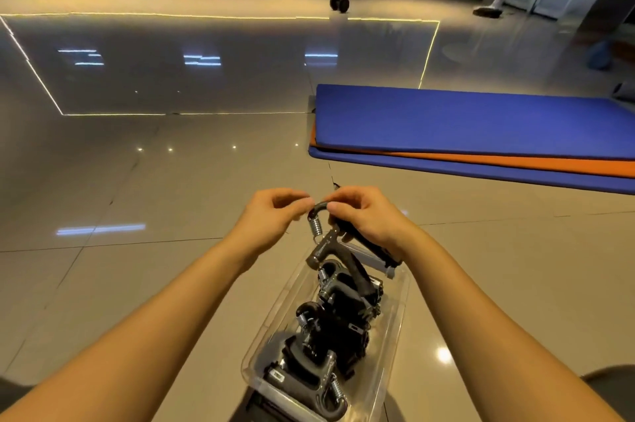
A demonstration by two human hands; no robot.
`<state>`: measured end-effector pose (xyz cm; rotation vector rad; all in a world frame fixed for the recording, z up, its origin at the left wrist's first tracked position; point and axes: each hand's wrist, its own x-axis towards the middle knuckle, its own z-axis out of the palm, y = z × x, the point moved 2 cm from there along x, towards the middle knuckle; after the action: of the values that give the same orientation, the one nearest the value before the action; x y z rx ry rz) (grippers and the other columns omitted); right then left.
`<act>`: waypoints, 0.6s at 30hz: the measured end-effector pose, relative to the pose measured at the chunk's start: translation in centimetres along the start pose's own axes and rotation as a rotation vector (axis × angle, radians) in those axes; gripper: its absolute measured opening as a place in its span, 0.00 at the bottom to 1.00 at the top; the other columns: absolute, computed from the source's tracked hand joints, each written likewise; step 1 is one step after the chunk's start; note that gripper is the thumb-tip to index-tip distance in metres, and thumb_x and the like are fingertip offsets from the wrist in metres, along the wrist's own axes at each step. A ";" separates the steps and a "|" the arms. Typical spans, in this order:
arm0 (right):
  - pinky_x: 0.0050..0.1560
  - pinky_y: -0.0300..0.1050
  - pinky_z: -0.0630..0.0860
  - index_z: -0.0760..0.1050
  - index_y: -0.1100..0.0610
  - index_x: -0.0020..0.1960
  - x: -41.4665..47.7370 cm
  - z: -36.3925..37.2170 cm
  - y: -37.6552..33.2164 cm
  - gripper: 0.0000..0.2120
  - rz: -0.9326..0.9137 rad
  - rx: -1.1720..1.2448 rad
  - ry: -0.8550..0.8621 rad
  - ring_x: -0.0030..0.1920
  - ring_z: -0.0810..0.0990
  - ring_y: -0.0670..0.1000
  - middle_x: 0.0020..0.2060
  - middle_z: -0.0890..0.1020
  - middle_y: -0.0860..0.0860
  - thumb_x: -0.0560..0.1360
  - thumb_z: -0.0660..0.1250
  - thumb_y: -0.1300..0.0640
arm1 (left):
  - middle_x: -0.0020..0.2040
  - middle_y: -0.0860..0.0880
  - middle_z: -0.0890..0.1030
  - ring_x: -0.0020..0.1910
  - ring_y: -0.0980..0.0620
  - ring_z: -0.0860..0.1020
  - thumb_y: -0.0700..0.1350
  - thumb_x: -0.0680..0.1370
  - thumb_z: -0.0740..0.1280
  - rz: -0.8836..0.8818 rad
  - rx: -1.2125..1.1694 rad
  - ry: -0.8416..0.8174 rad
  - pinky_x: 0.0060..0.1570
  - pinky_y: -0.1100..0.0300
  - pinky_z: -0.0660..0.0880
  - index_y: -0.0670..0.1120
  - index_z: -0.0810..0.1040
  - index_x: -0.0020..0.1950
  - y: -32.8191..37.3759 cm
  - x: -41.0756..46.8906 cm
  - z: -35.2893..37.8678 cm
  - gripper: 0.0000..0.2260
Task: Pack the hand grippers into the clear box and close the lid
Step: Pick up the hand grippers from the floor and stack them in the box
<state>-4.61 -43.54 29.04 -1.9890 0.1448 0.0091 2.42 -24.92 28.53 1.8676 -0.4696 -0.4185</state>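
A clear plastic box lies on the tiled floor in front of me, with several black hand grippers packed inside. Above its far end I hold one more black hand gripper with a steel spring. My right hand grips its upper handle and curved top. My left hand pinches the curved top near the spring from the left. The gripper's lower handle reaches down into the box. No lid is clearly visible.
Stacked blue and orange exercise mats lie on the floor to the right, beyond the box. A dark dumbbell and small dark objects sit far back. Glossy tiled floor spreads to the left.
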 end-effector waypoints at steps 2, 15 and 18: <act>0.43 0.48 0.85 0.78 0.53 0.57 -0.1 0.9 -0.2 0.07 -0.004 0.007 -0.029 0.44 0.86 0.52 0.44 0.86 0.52 0.81 0.67 0.53 | 0.47 0.56 0.86 0.46 0.61 0.82 0.52 0.78 0.71 -0.046 -0.020 -0.082 0.44 0.65 0.72 0.54 0.84 0.56 -0.5 -0.2 0.2 0.08; 0.61 0.47 0.77 0.71 0.50 0.73 -1.9 4.7 4.4 0.36 -0.032 -0.619 -0.018 0.61 0.77 0.48 0.63 0.78 0.47 0.69 0.77 0.42 | 0.44 0.42 0.85 0.36 0.52 0.78 0.43 0.78 0.71 -0.313 -0.171 0.157 0.36 0.60 0.73 0.43 0.85 0.49 -6.4 0.0 1.0 0.04; 0.56 0.48 0.77 0.71 0.49 0.72 -2.8 5.6 5.9 0.32 -0.074 -0.760 0.008 0.59 0.77 0.51 0.60 0.77 0.46 0.71 0.74 0.41 | 0.43 0.43 0.85 0.37 0.51 0.79 0.42 0.78 0.72 -0.340 -0.178 0.118 0.36 0.61 0.75 0.44 0.85 0.48 -8.2 -0.2 2.1 0.04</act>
<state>-7.67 -40.56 21.59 -2.7521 0.0758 0.0100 2.20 -24.02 20.15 1.7879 -0.0305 -0.5539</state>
